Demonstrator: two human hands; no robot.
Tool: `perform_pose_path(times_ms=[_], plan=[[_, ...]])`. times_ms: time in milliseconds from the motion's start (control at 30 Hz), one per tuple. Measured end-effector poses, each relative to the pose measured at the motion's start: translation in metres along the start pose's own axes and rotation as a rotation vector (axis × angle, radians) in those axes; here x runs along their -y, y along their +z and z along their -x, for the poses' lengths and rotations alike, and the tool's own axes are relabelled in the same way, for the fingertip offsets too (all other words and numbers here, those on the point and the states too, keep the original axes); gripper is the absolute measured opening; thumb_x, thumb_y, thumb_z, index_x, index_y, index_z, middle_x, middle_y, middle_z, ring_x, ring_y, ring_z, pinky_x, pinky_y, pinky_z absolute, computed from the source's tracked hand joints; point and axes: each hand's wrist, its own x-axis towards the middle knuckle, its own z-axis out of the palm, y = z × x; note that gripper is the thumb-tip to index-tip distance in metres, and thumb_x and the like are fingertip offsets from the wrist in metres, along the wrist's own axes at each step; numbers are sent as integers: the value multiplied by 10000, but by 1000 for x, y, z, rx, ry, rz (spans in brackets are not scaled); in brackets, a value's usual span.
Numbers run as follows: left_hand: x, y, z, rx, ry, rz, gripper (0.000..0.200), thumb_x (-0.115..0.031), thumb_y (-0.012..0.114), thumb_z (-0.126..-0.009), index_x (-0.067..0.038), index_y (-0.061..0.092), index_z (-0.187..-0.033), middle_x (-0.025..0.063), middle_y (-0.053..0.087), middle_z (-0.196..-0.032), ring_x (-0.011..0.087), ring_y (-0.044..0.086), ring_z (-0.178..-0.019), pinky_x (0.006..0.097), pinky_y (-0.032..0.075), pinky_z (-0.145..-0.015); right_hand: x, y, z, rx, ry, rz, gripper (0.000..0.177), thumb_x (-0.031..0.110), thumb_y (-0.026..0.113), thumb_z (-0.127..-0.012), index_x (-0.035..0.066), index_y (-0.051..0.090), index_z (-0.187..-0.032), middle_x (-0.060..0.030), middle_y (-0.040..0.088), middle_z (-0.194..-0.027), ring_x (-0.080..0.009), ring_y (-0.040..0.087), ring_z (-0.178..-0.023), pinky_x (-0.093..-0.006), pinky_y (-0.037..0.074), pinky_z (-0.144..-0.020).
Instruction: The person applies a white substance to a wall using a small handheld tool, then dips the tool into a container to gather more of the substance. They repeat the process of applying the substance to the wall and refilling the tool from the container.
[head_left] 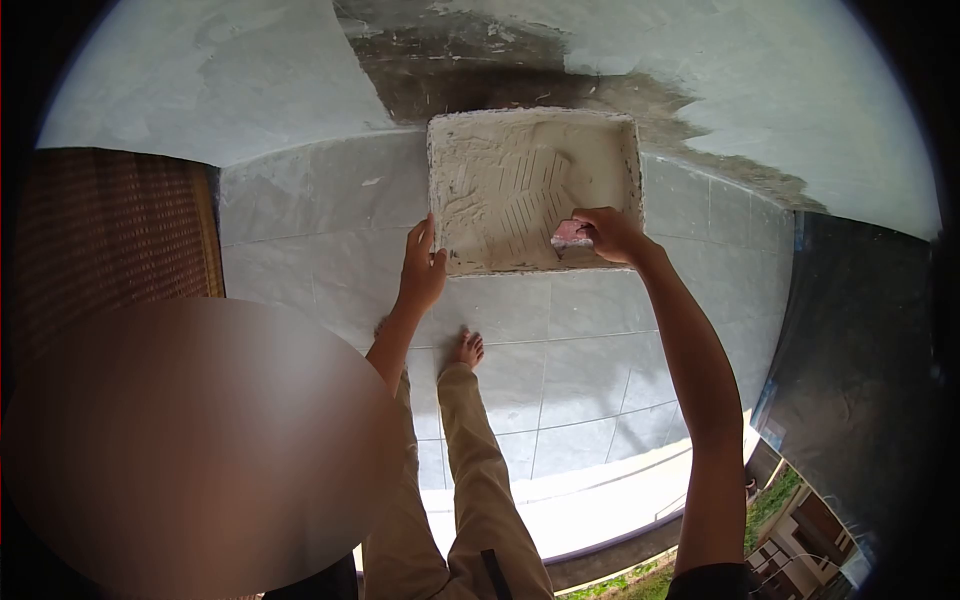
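Observation:
A rectangular tray (432, 190) with a crusted rim holds beige, wet-looking paste (540, 180) marked by rows of short grooves. At the tray's lower left corner, my left hand (424, 268) grips the rim, fingers along its outer side. My right hand (612, 235) is over the tray's lower right part, closed on a small pink tool (571, 234) smeared with paste. The tool's lower edge is at the paste; whether it presses in cannot be made out.
Grey tiles (500, 310) lie under bare feet (470, 348). Beyond the tray is a grey wall (270, 70) with a dark rough patch (450, 60). A woven brown panel (110, 230) stands left, a dark sheet (860, 330) right. A large blurred shape covers the lower left.

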Motion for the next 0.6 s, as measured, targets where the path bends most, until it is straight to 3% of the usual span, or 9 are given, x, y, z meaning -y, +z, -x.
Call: perform_pose_path(times_ms=[200,300,400,467,600], plan=[[-2,2,1,-14,14,-19,692,-18,535,-931,-101,306,-1578,135,384,-1499,250,512,-1278,308,514,-898,-7,3,2,62,30,-164,140,55,588,-952,13,613,-1084,-198,699,-1007,-364,674,-957,-475,483,-793],[-5,-1,0,3,-14,-25,695,-22,538,-928,-100,307,-1578,133,386,-1498,249,509,-1283,310,512,-900,-2,2,-7,21,4,-213,162,29,650,-924,-24,609,-1072,-192,697,-925,-303,685,-856,-407,502,-769],[-3,0,1,-1,-11,-30,698,-28,545,-926,-99,307,-1578,133,387,-1496,249,501,-1294,313,509,-907,7,-10,-17,135,31,-167,190,81,679,-917,-19,625,-1069,-183,708,-937,-301,684,-841,-409,503,-770],[-1,0,1,-11,3,-33,700,-32,549,-925,-98,307,-1578,133,387,-1496,249,496,-1300,314,508,-912,17,-19,-20,173,80,-81,245,190,696,-907,25,658,-1084,-176,716,-983,-312,683,-910,-412,499,-795],[-1,1,1,-8,-7,-23,698,-39,558,-920,-84,313,-1572,145,394,-1488,264,486,-1311,319,503,-927,14,-22,-24,38,66,-188,259,170,692,-910,14,665,-1115,-167,712,-928,-262,677,-852,-406,501,-784]])
